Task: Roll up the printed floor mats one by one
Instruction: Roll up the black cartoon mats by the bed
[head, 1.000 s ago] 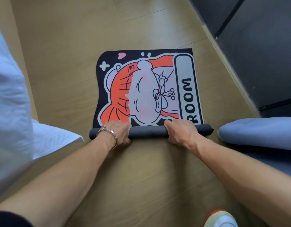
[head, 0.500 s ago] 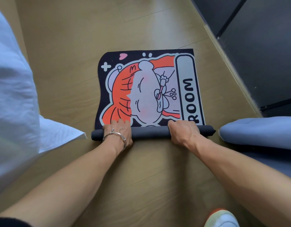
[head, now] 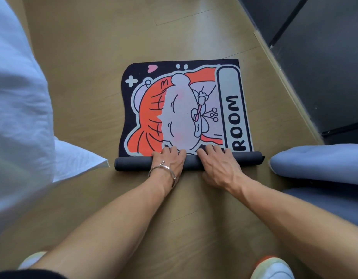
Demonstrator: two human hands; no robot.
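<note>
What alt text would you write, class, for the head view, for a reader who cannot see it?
A left hand and right hand press side by side on the dark rolled end of a printed floor mat; the rest lies flat on a wooden floor, showing a cartoon and ROOM.

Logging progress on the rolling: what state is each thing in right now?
Floor mat: near end rolled up, the rest flat on the floor.
Left hand: fingers laid over the roll, pressing it.
Right hand: fingers laid over the roll, pressing it.
Bracelet: worn just behind the left hand.
</note>
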